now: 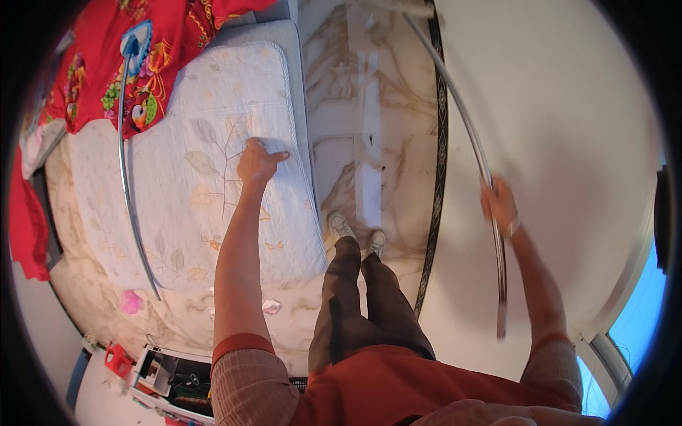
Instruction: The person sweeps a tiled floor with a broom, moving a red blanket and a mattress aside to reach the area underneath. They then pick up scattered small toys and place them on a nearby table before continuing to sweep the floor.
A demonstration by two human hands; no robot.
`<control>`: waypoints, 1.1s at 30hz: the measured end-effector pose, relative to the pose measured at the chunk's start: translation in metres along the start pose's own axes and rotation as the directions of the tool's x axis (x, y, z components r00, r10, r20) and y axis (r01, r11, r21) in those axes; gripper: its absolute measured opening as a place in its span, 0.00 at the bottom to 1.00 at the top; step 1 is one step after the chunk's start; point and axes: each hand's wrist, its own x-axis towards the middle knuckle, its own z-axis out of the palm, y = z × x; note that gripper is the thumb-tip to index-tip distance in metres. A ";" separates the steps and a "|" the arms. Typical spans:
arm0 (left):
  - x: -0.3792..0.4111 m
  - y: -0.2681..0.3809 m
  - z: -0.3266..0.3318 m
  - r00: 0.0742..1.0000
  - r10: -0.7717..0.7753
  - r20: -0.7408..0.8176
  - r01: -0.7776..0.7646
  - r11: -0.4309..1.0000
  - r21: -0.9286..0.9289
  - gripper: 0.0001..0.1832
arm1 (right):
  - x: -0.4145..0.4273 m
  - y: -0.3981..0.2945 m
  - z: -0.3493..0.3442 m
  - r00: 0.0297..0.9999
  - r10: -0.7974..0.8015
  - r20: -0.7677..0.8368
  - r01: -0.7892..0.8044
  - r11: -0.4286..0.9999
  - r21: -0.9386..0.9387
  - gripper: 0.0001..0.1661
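My right hand (500, 205) is closed around a long metal pole (469, 120) beside the pale wall. The far end of this pole meets a blurred, pale head (399, 6) at the top rim, too unclear to name. My left hand (258, 162) hangs over or rests on a white quilted mattress (208, 175) printed with leaves; contact cannot be told. Its thumb sticks out to the side and nothing shows in its grasp. Left of it, a second metal-handled tool (125, 175) with a blue and white head (135, 47) lies across the mattress and a red flowered cloth (88, 69).
A marbled tile floor (399, 101) runs between the mattress and a dark patterned skirting strip (440, 122). Behind at lower left are an open drawer or box (189, 381) of assorted items, a red plastic stool (118, 359) and a pink puff (131, 302). Small dark specks dot the tiles.
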 end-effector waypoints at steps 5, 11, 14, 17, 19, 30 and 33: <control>0.001 -0.001 0.003 1.000 0.010 -0.008 -0.009 0.999 0.033 0.44 | 0.188 -0.073 0.089 0.985 -0.169 0.020 0.168 0.984 0.051 0.14; 0.012 -0.011 0.014 0.998 0.040 -0.038 -0.037 0.995 0.095 0.43 | 0.193 0.034 0.202 0.980 -0.193 0.057 0.196 0.861 -0.469 0.17; 0.019 -0.017 0.019 0.996 0.067 -0.065 -0.059 0.990 0.131 0.42 | 0.092 0.150 0.186 0.989 0.040 0.146 0.066 0.753 -0.655 0.26; 0.019 -0.017 0.021 0.991 0.088 -0.101 -0.073 0.987 0.140 0.42 | -0.051 0.228 0.144 0.929 0.312 0.199 -0.033 0.606 -0.795 0.20; 0.015 -0.013 0.021 0.995 0.049 -0.090 -0.035 0.988 0.148 0.42 | -0.153 0.251 0.117 0.881 0.420 0.219 -0.069 0.570 -0.819 0.18; -0.067 -0.030 0.052 0.973 0.064 -0.221 -0.057 0.998 0.038 0.26 | -0.394 0.219 0.018 0.900 0.427 0.084 -0.290 0.732 -0.616 0.07; -0.109 -0.050 0.069 0.969 0.067 -0.237 -0.075 0.997 -0.024 0.27 | -0.391 0.209 0.003 0.943 0.332 0.007 -0.279 0.806 -0.522 0.07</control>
